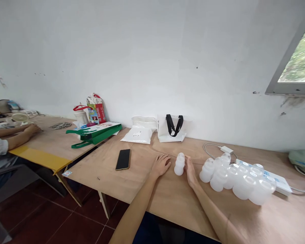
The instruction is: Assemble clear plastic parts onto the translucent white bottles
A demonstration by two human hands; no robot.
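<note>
Lying between the hands: a small frosted plastic bottle (179, 164) on the plywood table (152, 200), its long axis running about 12 to 6 o'clock.
Left hand (160, 165): flat with palm down, released, holding nothing, fingers pointing near 3 o'clock, a little apart from the bottle.
Right hand (191, 173): open and standing on its edge, grasping nothing, just beside the bottle and the nearer hand to it.
At 2 o'clock from right hand: a cluster of similar bottles (231, 178), partly over a white power strip (282, 185).
At 10 o'clock: a black smartphone (123, 159).
At 12 o'clock by the wall: a white bag with black handles (171, 129) and a white plastic pack (137, 135).
Far at 10 o'clock: a co-worker's hand (32, 128).
</note>
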